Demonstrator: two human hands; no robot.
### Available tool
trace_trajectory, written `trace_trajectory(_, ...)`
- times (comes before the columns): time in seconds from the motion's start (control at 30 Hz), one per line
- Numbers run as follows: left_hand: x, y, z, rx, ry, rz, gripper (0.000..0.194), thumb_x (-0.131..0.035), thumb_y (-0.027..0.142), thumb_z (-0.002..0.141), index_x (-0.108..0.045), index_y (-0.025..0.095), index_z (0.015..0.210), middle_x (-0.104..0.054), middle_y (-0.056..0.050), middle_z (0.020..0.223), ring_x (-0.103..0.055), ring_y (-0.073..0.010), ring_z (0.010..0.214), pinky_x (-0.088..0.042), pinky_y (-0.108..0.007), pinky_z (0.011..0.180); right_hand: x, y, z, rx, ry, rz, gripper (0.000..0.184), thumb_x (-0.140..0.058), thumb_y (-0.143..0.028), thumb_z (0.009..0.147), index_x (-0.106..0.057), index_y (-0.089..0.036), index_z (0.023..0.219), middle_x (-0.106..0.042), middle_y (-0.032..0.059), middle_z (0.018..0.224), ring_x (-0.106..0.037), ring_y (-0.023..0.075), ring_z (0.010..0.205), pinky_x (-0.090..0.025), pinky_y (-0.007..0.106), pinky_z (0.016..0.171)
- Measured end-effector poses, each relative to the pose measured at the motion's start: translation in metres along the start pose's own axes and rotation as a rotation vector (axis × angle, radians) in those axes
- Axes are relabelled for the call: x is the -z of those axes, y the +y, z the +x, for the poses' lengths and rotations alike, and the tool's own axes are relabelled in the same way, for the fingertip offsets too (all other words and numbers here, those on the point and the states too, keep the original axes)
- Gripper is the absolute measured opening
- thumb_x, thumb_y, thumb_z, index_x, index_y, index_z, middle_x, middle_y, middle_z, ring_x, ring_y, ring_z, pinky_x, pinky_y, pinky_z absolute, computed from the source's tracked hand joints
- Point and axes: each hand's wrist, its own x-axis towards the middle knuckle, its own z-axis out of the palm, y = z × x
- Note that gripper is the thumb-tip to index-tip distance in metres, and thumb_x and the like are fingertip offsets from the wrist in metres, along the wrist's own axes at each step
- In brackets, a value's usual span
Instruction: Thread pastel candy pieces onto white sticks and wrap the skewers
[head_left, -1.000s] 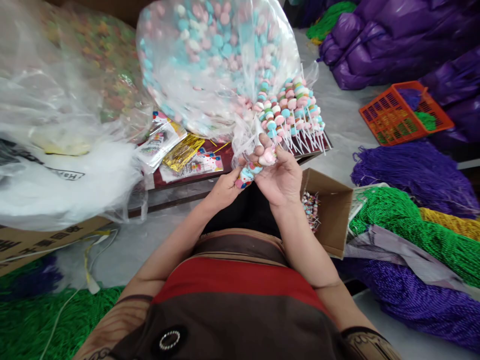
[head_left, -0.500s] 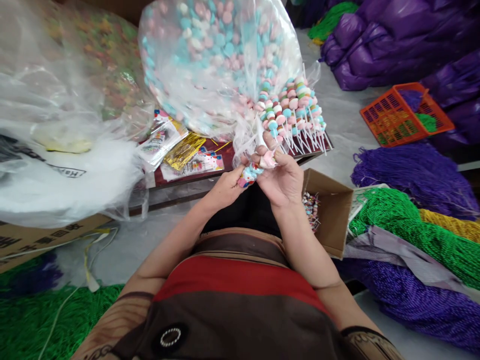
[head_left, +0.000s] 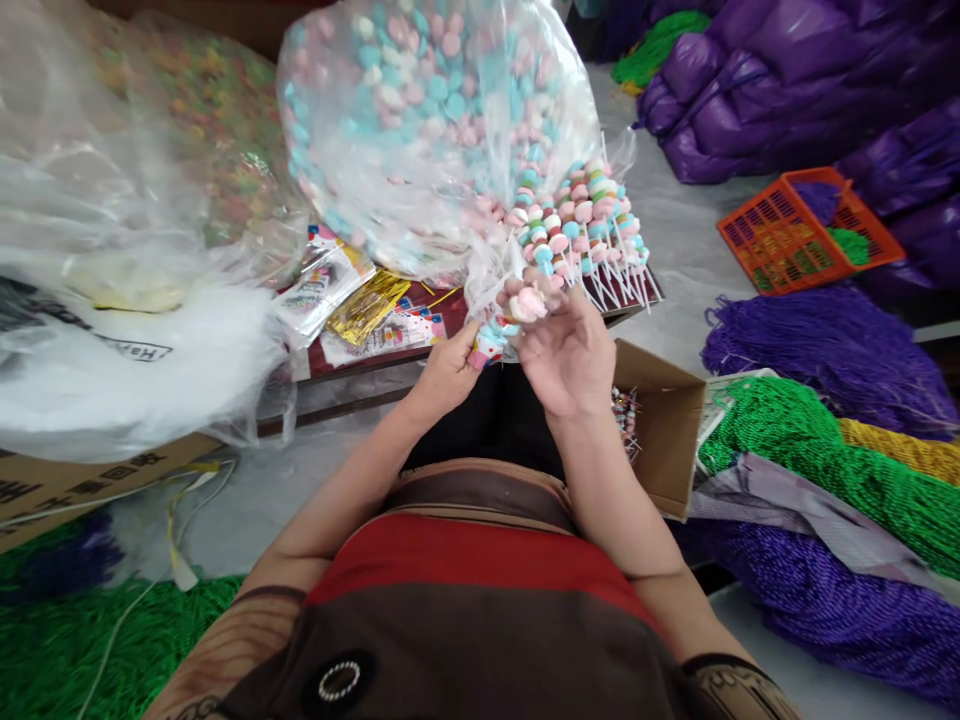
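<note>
Both hands meet just near of the low surface (head_left: 420, 345): the left hand (head_left: 448, 372) pinches the candy skewer (head_left: 504, 325) low, the right hand (head_left: 570, 350) cups its upper candies. It looks light and brittle (thin stick, chalky discs), so the stick seems the safest hold.

Far centre, clear plastic bag (head_left: 420, 110): pink, blue and white round candies. Far right, orange plastic lattice basket (head_left: 806, 230). Right, purple string bundles (head_left: 825, 345) and green string bundles (head_left: 825, 450). Near, brown-and-red striped garment (head_left: 480, 600). Left centre, gold foil strips (head_left: 367, 303).

Candy skewers (head_left: 592, 235) on low table (head_left: 420, 345), big candy bag (head_left: 435, 120) behind, cardboard box (head_left: 664, 420) right of hands (head_left: 525, 355).
</note>
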Motion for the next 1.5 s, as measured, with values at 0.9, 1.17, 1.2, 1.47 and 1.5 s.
trace_trajectory(0.9, -0.012, -0.002, 0.000, 0.023, 0.126, -0.006, 0.049, -0.046, 0.070, 0.096, -0.051, 0.023, 0.085, -0.056, 0.003, 0.068, -0.045, -0.0128, 0.064, -0.040, -0.025, 0.063, -0.010, 0.003, 0.003, 0.187, 0.171, -0.174, 0.030, -0.082, -0.050, 0.080, -0.072, -0.034, 0.103, -0.076, -0.0011, 0.121, -0.068, 0.0243, 0.126, -0.063, 0.035, 0.089)
trace_trajectory(1.17, -0.005, 0.016, 0.000, 0.242, -0.226, -0.522, 0.048, -0.070, 0.050, 0.085, -0.061, 0.021, 0.123, -0.071, -0.003, 0.092, -0.064, -0.0137, 0.072, -0.053, -0.027, 0.069, -0.005, 0.004, 0.003, 0.038, 0.013, -0.195, 0.043, -0.089, -0.053, 0.074, -0.074, -0.029, 0.107, -0.082, 0.0023, 0.101, -0.077, 0.0260, 0.109, -0.066, 0.037, 0.081)
trace_trajectory(1.2, -0.002, 0.017, 0.000, 0.270, -0.292, -0.625, 0.053, -0.074, 0.048, 0.081, -0.061, 0.022, 0.125, -0.073, -0.005, 0.096, -0.067, -0.0145, 0.074, -0.054, -0.028, 0.069, -0.004, 0.002, 0.004, 0.036, 0.019, -0.199, 0.042, -0.089, -0.052, 0.075, -0.074, -0.029, 0.107, -0.082, 0.0020, 0.101, -0.077, 0.0255, 0.107, -0.066, 0.035, 0.077)
trace_trajectory(1.47, 0.005, 0.028, 0.005, 0.268, -0.277, -0.629, 0.052, -0.069, 0.068, 0.087, -0.063, 0.018, 0.100, -0.074, -0.007, 0.090, -0.071, -0.0168, 0.078, -0.055, -0.029, 0.070, -0.006, 0.002, 0.004, 0.054, 0.042, -0.191, 0.040, -0.088, -0.052, 0.077, -0.075, -0.029, 0.108, -0.082, 0.0008, 0.099, -0.079, 0.0218, 0.088, -0.066, 0.033, 0.066)
trace_trajectory(1.5, 0.004, 0.030, 0.005, 0.240, -0.264, -0.534, 0.049, -0.074, 0.063, 0.086, -0.063, 0.018, 0.102, -0.075, -0.006, 0.090, -0.070, -0.0164, 0.079, -0.055, -0.028, 0.072, -0.005, 0.004, 0.005, 0.065, 0.052, -0.173, 0.042, -0.088, -0.052, 0.077, -0.075, -0.030, 0.109, -0.082, 0.0004, 0.097, -0.079, 0.0220, 0.089, -0.066, 0.034, 0.069)
